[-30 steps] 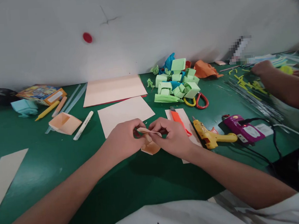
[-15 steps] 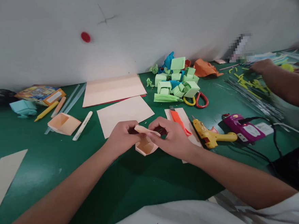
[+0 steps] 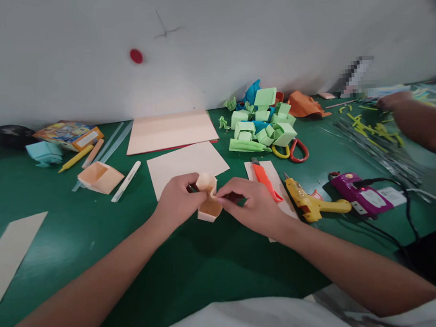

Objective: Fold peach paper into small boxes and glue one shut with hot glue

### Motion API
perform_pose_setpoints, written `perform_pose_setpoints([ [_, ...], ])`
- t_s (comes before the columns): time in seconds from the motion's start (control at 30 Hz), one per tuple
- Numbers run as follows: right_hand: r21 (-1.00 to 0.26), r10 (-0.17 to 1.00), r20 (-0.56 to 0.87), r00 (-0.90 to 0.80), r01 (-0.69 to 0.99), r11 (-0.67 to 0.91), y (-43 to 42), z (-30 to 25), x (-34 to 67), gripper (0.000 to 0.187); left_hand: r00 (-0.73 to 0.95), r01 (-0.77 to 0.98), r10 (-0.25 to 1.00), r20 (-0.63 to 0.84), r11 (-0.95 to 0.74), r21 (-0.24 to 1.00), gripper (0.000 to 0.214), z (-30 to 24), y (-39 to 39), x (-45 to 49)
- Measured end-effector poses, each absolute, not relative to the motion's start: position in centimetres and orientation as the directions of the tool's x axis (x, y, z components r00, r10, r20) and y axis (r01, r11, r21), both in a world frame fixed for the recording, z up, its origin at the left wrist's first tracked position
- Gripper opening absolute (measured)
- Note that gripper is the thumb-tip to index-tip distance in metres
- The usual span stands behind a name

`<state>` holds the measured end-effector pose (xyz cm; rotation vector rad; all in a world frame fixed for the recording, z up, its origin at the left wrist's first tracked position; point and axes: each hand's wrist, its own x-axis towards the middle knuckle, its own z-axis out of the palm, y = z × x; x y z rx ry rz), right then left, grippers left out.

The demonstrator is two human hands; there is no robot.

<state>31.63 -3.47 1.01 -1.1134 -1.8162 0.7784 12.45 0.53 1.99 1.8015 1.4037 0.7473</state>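
Between my hands is a small peach folded-paper box (image 3: 211,215), held just above the green table with its open side toward me. My left hand (image 3: 179,198) grips its left side between thumb and fingers. The thumb and fingertips of my right hand (image 3: 251,201) pinch its right edge, where the paper bends inward. A pale paper sheet (image 3: 184,161) lies just beyond my hands. Right of my right hand, an orange utility knife (image 3: 266,180) rests on a narrow peach paper strip (image 3: 281,209). A similar peach paper box (image 3: 101,177) sits to the left beside a white marker (image 3: 126,181).
A yellow glue gun (image 3: 313,199) and a purple power strip (image 3: 360,193) with cables lie at right. Behind are green paper pieces (image 3: 262,125), scissors (image 3: 298,150) and stacked peach sheets (image 3: 173,132). Another person's hand (image 3: 396,102) reaches over wires (image 3: 381,149) at far right.
The upper flap of the box has turned from lying flat to standing up. My right hand has shifted slightly right to its edge. The other person's hand has moved a little.
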Motion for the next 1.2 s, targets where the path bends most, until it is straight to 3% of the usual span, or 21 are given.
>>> perform_pose_setpoints([
  [0.17,-0.774,0.921,0.273,-0.277,0.505,0.382,-3.5,0.6,31.8,0.008,0.368,0.691,0.929,0.051,-0.309,0.653,0.023,2.4,0.0,12.7],
  [0.3,-0.764,0.964,0.152,-0.217,0.593,0.254,-3.4,0.6,31.9,0.019,0.416,0.700,0.909,-0.010,-0.313,0.642,0.017,2.7,-0.3,12.6],
  [0.43,-0.748,0.971,0.122,-0.204,0.625,0.225,-3.3,0.8,31.8,0.026,0.441,0.707,0.893,-0.086,-0.287,0.646,0.013,3.5,-0.7,12.3],
  [0.77,-0.729,0.947,0.144,-0.286,0.617,0.297,-3.9,1.2,31.4,0.011,0.442,0.798,0.896,-0.043,-0.371,0.475,0.022,3.6,-1.0,12.1],
  [0.93,-0.630,0.951,0.132,-0.278,0.718,0.297,-3.7,1.1,31.0,0.017,0.424,0.804,0.906,-0.004,-0.374,0.463,0.022,3.4,-1.5,12.0],
  [1.2,-0.646,0.949,0.134,-0.285,0.701,0.301,-3.3,1.6,31.4,0.020,0.349,0.760,0.936,-0.042,-0.257,0.598,0.010,3.2,-2.2,12.0],
])
